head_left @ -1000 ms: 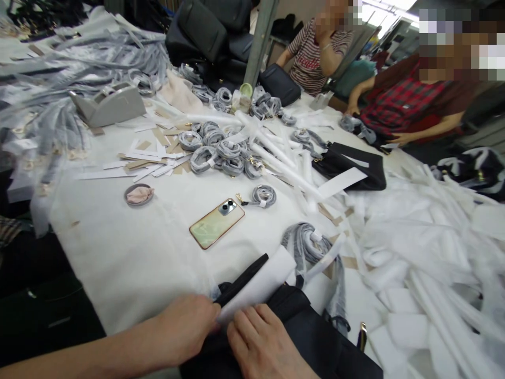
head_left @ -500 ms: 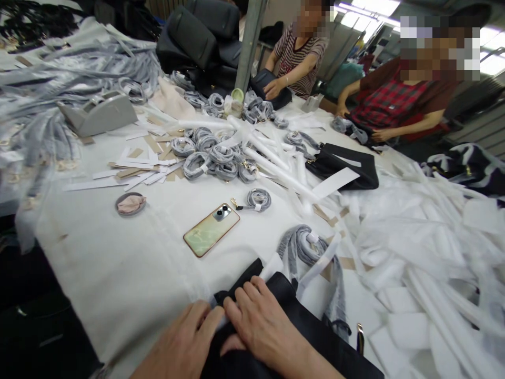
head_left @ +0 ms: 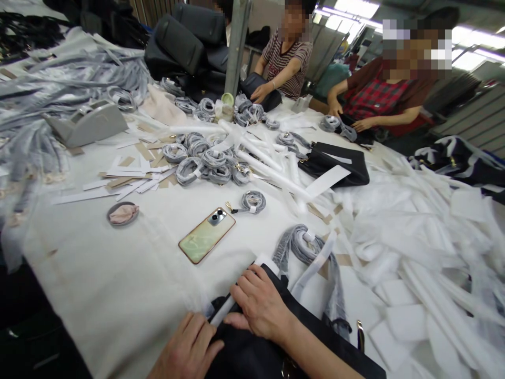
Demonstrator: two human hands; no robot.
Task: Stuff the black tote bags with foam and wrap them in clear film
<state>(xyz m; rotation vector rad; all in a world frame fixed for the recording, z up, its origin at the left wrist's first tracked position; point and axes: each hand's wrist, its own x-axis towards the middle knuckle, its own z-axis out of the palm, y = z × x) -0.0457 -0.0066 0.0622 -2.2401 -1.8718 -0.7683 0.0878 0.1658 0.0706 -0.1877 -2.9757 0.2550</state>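
A black bag lies at the near edge of the table, its mouth toward my hands. My right hand is closed over the bag's upper edge, fingers on the far side and thumb on the near side. Closed on the near corner of the same edge is my left hand, its fingertips partly hidden. Between the hands runs a narrow white strip along the bag's opening. Beyond the bag rests a plastic-wrapped coiled strap, and a gold metal fitting shows at the bag's right side.
A phone, one small wrapped strap coil and a dish with pink cloth lie ahead. Farther off are more coils, a tape dispenser and another black bag. White packing sheets cover the right. Two people work opposite.
My left hand has shifted down along the bag's edge, away from my right hand. More of the white strip shows between them, and the black flap beyond my right hand has folded down.
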